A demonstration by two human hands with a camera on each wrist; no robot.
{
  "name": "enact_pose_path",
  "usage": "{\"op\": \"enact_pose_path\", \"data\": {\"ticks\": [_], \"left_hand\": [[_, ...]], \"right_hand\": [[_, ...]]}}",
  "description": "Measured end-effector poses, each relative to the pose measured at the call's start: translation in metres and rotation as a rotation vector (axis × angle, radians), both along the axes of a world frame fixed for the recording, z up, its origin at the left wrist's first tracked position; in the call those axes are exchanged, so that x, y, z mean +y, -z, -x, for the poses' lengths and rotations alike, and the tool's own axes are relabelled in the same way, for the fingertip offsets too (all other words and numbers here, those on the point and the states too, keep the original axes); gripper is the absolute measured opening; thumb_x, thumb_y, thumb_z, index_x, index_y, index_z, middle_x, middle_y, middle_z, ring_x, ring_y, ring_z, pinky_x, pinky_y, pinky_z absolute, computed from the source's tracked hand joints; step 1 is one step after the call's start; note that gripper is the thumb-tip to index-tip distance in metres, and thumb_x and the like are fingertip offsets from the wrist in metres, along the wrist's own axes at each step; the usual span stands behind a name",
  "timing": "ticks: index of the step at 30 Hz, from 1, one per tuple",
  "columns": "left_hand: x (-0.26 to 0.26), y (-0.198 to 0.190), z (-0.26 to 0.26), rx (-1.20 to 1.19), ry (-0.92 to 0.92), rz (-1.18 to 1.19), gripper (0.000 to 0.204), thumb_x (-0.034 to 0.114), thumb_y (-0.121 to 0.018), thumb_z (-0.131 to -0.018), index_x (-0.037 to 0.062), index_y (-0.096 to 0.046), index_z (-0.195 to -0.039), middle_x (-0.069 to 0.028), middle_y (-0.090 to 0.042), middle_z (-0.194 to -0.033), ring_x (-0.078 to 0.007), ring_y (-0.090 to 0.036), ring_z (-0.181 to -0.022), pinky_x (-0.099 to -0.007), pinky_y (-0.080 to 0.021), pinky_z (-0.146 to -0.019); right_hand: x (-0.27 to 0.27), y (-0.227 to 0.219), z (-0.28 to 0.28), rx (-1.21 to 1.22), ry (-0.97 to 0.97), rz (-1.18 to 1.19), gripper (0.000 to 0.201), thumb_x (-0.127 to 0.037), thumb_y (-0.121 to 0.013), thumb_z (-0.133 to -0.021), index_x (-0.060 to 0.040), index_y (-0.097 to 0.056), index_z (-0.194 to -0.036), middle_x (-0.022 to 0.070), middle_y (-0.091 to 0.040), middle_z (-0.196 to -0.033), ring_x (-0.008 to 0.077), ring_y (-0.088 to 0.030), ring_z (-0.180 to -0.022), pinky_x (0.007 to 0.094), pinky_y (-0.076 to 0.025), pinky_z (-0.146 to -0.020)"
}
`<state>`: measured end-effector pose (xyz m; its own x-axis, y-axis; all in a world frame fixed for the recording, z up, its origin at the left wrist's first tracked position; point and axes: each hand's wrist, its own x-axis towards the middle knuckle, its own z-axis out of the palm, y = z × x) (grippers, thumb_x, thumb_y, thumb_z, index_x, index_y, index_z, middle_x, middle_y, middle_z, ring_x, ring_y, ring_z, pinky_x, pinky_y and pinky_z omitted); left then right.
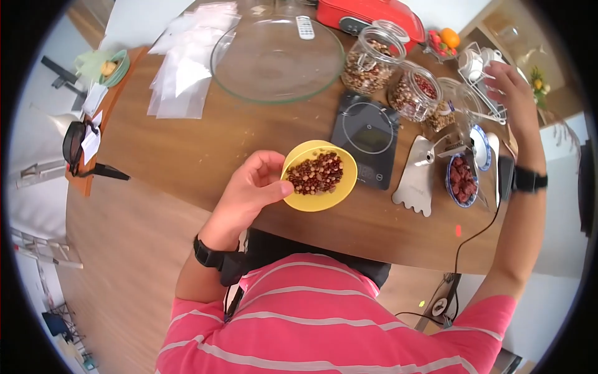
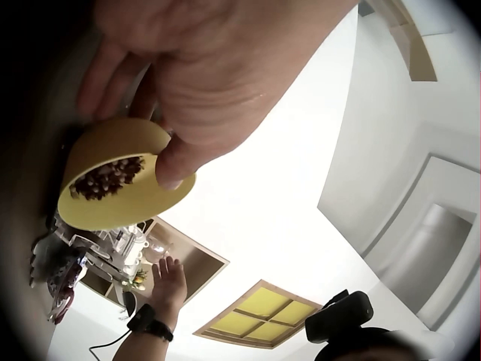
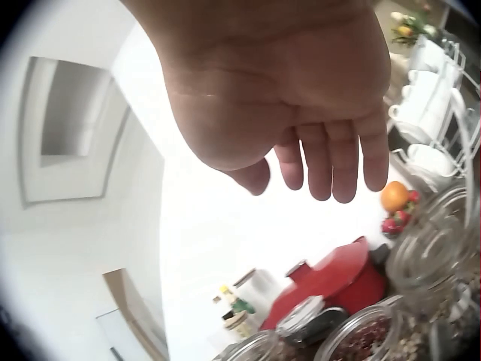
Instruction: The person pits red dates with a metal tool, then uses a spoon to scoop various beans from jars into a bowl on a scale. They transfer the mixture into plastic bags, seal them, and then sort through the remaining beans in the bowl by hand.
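My left hand grips a yellow bowl by its left rim, thumb over the edge and fingers behind it. Mixed dried beans lie inside the bowl, which tilts toward me near the table's front edge. In the left wrist view the thumb presses the inner wall of the bowl. My right hand is raised at the far right by a rack of white cups. Its fingers hang extended with nothing in them, as the right wrist view shows of the hand.
Open glass jars of beans stand behind a black induction plate. A metal scraper-like plate and a blue-rimmed dish of dark red pieces lie to the right. Behind are a large glass dish, plastic bags and a red cooker.
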<state>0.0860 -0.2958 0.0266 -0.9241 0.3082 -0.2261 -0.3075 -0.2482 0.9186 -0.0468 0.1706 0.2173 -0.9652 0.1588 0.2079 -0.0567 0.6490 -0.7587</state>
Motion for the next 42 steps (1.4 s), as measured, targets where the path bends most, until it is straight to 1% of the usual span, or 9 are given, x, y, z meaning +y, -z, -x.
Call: {"op": "enact_pose_path", "data": {"ticks": [3,7,16,25,28,30,34,39,42], "left_hand": [[0.002,-0.002,0.003,-0.067,-0.047,0.0,0.039,0.018,-0.072,-0.098,0.0017,-0.054,-0.128,-0.0055,-0.066,-0.116,-0.0123,-0.066,-0.101,-0.0263,-0.056,-0.084],[0.008,-0.008,0.004,-0.187,-0.054,0.016,0.041,0.025,-0.073,-0.098,0.0008,-0.055,-0.127,-0.0057,-0.067,-0.112,-0.0108,-0.067,-0.097,-0.0246,-0.056,-0.078],[-0.002,-0.003,-0.011,-0.072,0.148,0.204,0.041,0.028,-0.067,-0.1,-0.0003,-0.054,-0.128,-0.0053,-0.066,-0.108,-0.0112,-0.067,-0.093,-0.0253,-0.058,-0.077],[0.0,0.021,-0.014,-0.206,0.058,0.162,0.051,0.033,-0.072,-0.099,-0.0044,-0.05,-0.127,-0.0082,-0.065,-0.099,-0.0107,-0.065,-0.079,-0.0264,-0.058,-0.069],[-0.004,0.023,-0.013,-0.149,0.061,0.194,0.053,0.034,-0.073,-0.099,-0.0047,-0.05,-0.128,-0.0096,-0.066,-0.101,-0.0121,-0.066,-0.082,-0.0274,-0.057,-0.07],[-0.006,0.023,-0.012,-0.134,0.061,0.21,0.054,0.034,-0.073,-0.099,-0.0041,-0.05,-0.129,-0.0101,-0.066,-0.103,-0.0125,-0.066,-0.084,-0.0277,-0.057,-0.07],[-0.01,0.022,-0.009,-0.123,0.062,0.261,0.053,0.035,-0.073,-0.098,-0.0021,-0.052,-0.129,-0.0112,-0.067,-0.11,-0.0133,-0.068,-0.088,-0.0276,-0.057,-0.07],[-0.009,0.02,-0.01,-0.117,0.086,0.323,0.047,0.035,-0.069,-0.101,0.0008,-0.054,-0.128,-0.0085,-0.067,-0.113,-0.0118,-0.067,-0.092,-0.027,-0.057,-0.071],[-0.012,0.017,-0.011,-0.097,0.068,0.387,0.04,0.032,-0.066,-0.103,0.0023,-0.055,-0.128,-0.0053,-0.066,-0.11,-0.0088,-0.064,-0.092,-0.0256,-0.056,-0.07]], "right_hand": [[-0.088,-0.009,-0.063,0.064,-0.212,-0.036,0.024,-0.013,-0.059,-0.101,-0.001,-0.069,-0.119,0.0033,-0.071,-0.11,0.014,-0.068,-0.097,0.03,-0.055,-0.087],[-0.175,0.043,-0.117,0.092,-0.798,-0.316,0.032,0.007,-0.061,-0.082,-0.0004,-0.068,-0.113,0.0117,-0.069,-0.096,0.0265,-0.07,-0.085,0.0381,-0.057,-0.078],[-0.234,0.138,-0.128,-0.254,-0.959,-0.667,0.032,-0.004,-0.065,-0.084,-0.0049,-0.071,-0.116,0.0162,-0.069,-0.101,0.0387,-0.07,-0.095,0.0462,-0.056,-0.082],[-0.253,0.152,-0.114,-0.813,-0.919,-0.218,0.041,0.004,-0.054,-0.085,-0.0022,-0.071,-0.122,0.0191,-0.073,-0.11,0.0311,-0.071,-0.101,0.0394,-0.055,-0.088],[-0.253,0.17,-0.114,-0.937,-0.825,0.15,0.041,0.006,-0.053,-0.087,-0.0003,-0.069,-0.124,0.0129,-0.073,-0.108,0.0231,-0.071,-0.1,0.0355,-0.055,-0.088],[-0.252,0.184,-0.116,-0.978,-0.696,0.639,0.037,0.006,-0.053,-0.09,0.0031,-0.067,-0.124,0.009,-0.07,-0.111,0.0189,-0.069,-0.099,0.0318,-0.056,-0.089],[-0.252,0.174,-0.111,-1.072,-0.52,0.813,0.037,0.007,-0.051,-0.091,0.0061,-0.063,-0.127,0.011,-0.068,-0.117,0.0203,-0.069,-0.105,0.0316,-0.056,-0.092],[-0.238,0.173,-0.113,-0.988,-0.441,1.157,0.042,-0.02,-0.051,-0.108,0.0086,-0.053,-0.138,0.0164,-0.066,-0.124,0.0285,-0.068,-0.114,0.0417,-0.056,-0.1],[-0.237,0.166,-0.123,-0.958,-0.39,1.234,0.05,-0.036,-0.047,-0.112,0.0052,-0.053,-0.139,0.014,-0.065,-0.126,0.0234,-0.066,-0.116,0.0392,-0.054,-0.1]]}}
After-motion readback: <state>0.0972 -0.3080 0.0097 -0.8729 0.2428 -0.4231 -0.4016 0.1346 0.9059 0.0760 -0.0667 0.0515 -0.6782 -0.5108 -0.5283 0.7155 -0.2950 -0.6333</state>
